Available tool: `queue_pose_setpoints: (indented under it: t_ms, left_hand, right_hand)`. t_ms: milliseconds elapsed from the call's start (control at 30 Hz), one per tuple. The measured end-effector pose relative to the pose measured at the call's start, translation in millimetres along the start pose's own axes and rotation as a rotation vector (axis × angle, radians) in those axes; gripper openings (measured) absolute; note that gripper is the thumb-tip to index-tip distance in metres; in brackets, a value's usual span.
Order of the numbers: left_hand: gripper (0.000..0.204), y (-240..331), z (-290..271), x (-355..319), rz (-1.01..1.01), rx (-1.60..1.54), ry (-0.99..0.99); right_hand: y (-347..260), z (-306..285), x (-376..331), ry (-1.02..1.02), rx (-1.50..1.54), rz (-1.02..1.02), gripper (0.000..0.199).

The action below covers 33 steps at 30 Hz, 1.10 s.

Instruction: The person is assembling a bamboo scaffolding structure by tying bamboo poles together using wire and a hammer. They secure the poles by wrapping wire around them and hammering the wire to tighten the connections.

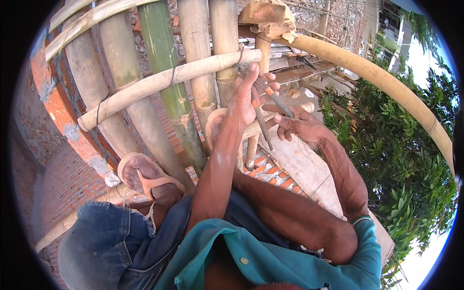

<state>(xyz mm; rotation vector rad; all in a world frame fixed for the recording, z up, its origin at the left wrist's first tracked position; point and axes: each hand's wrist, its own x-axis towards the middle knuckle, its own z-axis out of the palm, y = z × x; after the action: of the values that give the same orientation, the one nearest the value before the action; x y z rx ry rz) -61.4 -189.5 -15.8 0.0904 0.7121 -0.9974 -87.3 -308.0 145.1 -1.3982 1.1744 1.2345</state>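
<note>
Two dark metal handles with orange bands, apparently of long-handled pincers [276,100], spread apart between my hands. My left hand [243,99] is curled round them near the jaw end, its thumb pointing up beside the end of a thin cross bamboo pole [169,77]. A dark wire tie sits at that end; the jaws are mostly hidden by the hand. My right hand [304,126] is bent at the outer end of the upper handle, fingers touching it. Thin wire [305,145] hangs below the right fingers. Dark wire also binds the cross pole to upright bamboo poles [195,53].
Sandalled feet [145,176] rest on the bamboo, above brickwork [275,176]. A brick wall edge [63,111] stands at left. A thick curved bamboo [372,63] arches over the right, before leafy branches [386,125]. A wooden block [261,13] lies on a post at the top.
</note>
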Motion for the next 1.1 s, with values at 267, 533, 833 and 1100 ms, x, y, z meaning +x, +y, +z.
queue_pose_setpoints:
  t_ms: [267,533,833,1100]
  left_hand:
    - [0.031,2,10,-3,-0.057,-0.210,0.033]
    - [0.030,0,30,4,-0.019,-0.170,0.200]
    - [0.023,-24,46,21,0.114,-0.076,0.429]
    - [0.030,-34,41,51,0.057,-0.060,0.483]
  right_hand:
    - [-21,-7,-3,-0.016,0.028,-0.053,0.057]
    - [-14,48,-27,0.716,-1.266,-0.474,0.066]
    - [45,23,32,1.069,-1.385,-0.500,0.030]
    - [41,-56,73,0.837,-1.219,-0.831,0.041]
